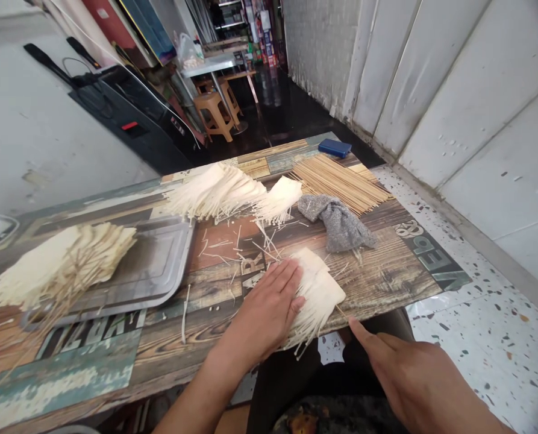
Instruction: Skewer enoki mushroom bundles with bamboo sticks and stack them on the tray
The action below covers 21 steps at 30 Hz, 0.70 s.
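Observation:
My left hand [275, 295] lies flat, fingers stretched out, pressing a pale slab of enoki mushrooms [318, 283] onto the tabletop near its front edge. The slab's thin stems fan out toward me. At its right corner a thin bamboo skewer [341, 311] sticks out, pinched in my right hand [395, 355]; the skewer's far part is hidden in the mushrooms. Further back lie a small enoki slab [281, 196] and a larger row of enoki slabs [218, 187]. Loose stems [223, 244] are scattered between them and my left hand.
At left, a grey metal tray [160, 271] bears skewered enoki [70, 259]. A grey cloth [336, 223], a heap of bamboo skewers [341, 181] and a blue box [335, 147] lie on the wood-patterned table [386, 265]. Behind stand brown stools [215, 114].

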Motion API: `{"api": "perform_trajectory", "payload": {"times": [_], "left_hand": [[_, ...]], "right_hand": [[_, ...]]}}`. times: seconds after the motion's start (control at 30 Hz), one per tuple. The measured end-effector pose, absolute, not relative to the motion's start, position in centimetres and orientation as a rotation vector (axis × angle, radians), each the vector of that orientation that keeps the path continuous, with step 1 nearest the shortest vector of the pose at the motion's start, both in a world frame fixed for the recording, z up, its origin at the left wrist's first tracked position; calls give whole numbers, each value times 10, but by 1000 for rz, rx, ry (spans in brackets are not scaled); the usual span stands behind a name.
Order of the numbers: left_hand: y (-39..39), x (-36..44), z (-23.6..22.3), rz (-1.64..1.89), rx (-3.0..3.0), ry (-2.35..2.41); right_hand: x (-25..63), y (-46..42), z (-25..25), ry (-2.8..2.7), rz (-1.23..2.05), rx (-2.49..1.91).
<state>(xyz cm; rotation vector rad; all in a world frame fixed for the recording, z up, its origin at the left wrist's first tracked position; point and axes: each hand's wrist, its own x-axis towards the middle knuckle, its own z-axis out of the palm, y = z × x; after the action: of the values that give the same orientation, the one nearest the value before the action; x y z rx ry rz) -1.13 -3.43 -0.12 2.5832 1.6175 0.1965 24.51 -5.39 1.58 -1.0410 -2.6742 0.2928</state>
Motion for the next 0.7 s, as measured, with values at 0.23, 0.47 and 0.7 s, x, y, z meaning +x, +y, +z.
{"api": "perform_trajectory", "payload": {"times": [0.23,0.47,0.7], "left_hand": [[-33,-12,0,151,2602,1601],[-31,-13,3,190,2582,1584],[-30,-14,4,223,2563,1567]], "right_hand": [[240,-49,23,-2660,272,-1007],[235,-45,27,-2664,258,-1025],[227,-40,28,-2648,221,-1021]]}}
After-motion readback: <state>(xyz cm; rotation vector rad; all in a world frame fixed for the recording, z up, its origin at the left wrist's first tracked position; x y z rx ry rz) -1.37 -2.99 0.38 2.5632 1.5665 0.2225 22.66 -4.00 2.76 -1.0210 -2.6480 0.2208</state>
